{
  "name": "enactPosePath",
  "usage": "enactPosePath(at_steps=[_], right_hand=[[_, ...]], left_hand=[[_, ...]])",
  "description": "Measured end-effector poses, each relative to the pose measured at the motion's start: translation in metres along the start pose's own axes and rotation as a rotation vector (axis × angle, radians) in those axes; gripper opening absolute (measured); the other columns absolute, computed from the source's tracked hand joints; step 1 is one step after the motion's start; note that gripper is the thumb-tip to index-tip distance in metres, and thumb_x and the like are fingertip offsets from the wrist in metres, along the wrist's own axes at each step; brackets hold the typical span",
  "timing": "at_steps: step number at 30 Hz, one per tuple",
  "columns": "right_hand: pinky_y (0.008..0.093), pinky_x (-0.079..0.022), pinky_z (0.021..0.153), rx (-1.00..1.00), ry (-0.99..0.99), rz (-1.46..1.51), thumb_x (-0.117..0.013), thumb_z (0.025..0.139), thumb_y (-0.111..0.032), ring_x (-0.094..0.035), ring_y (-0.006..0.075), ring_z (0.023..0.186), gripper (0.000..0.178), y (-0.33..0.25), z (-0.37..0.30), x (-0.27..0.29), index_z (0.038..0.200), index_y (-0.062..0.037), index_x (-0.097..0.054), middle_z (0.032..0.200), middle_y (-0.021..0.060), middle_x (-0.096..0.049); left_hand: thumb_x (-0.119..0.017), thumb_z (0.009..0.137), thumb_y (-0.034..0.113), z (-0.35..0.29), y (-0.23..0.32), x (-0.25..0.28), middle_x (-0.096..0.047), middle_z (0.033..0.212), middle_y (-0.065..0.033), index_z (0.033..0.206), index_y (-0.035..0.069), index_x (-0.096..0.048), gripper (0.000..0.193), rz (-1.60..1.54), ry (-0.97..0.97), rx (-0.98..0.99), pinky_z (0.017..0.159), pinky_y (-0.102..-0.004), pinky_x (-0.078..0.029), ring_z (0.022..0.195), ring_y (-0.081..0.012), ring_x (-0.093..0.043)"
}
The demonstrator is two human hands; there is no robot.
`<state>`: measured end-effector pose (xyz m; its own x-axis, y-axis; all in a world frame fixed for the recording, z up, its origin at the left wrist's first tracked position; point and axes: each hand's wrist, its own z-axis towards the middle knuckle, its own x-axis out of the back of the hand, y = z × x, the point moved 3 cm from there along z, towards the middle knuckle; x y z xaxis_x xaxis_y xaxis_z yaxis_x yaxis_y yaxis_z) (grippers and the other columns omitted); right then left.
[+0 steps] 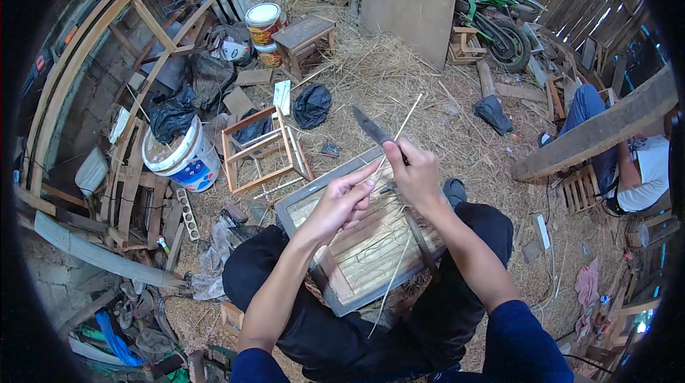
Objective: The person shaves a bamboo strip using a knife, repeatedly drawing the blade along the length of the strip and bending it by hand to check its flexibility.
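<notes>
My right hand (416, 172) is closed around a knife (369, 125), its dark blade pointing up and to the left. A thin pale strip of wood or bamboo (409, 113) runs up past the blade. My left hand (341, 206) pinches this strip lower down, close beside my right hand, with the index finger stretched along it. Under both hands a framed slatted panel (342, 302) lies across my lap, with fine shavings on its pale slats. Another length of thin strip (391, 284) hangs over the panel's near edge; whether it is the same piece I cannot tell.
Straw litters the ground. At left stand a white bucket (207, 162) and a small wooden frame (265, 187); behind are a stool (305, 32) and stacked paint pails (263, 23). A slanting timber post (599, 126) is at right, with a seated person (646, 176) beyond it.
</notes>
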<state>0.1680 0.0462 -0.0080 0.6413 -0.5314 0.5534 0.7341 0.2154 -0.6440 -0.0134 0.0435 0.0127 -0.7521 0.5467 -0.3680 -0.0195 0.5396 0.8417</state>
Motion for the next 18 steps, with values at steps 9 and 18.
enactPosePath(at_steps=[9,18], right_hand=[[0.0395,-0.039,0.047,-0.184,0.226,-0.003,-0.052,0.105,-0.044,-0.048,0.0196,0.045,0.046,0.044,0.032,0.04,0.087,-0.005,-0.068,0.052,0.0111,-0.048],[0.0416,-0.038,0.045,-0.012,0.09,-0.055,-0.055,0.104,-0.043,-0.056,0.0307,0.045,0.045,0.014,0.012,0.02,0.079,-0.0074,-0.065,0.054,0.0136,-0.055]], left_hand=[[-0.054,0.107,0.025,-0.002,-0.002,-0.009,-0.029,0.066,0.0092,0.157,0.011,-0.036,0.055,0.082,-0.143,0.022,0.044,-0.0218,-0.02,0.05,-0.0023,-0.024],[-0.052,0.107,0.022,0.003,0.001,-0.004,-0.029,0.065,0.0092,0.157,0.012,-0.037,0.053,0.069,-0.041,-0.014,0.044,-0.0217,-0.02,0.05,-0.0025,-0.025]])
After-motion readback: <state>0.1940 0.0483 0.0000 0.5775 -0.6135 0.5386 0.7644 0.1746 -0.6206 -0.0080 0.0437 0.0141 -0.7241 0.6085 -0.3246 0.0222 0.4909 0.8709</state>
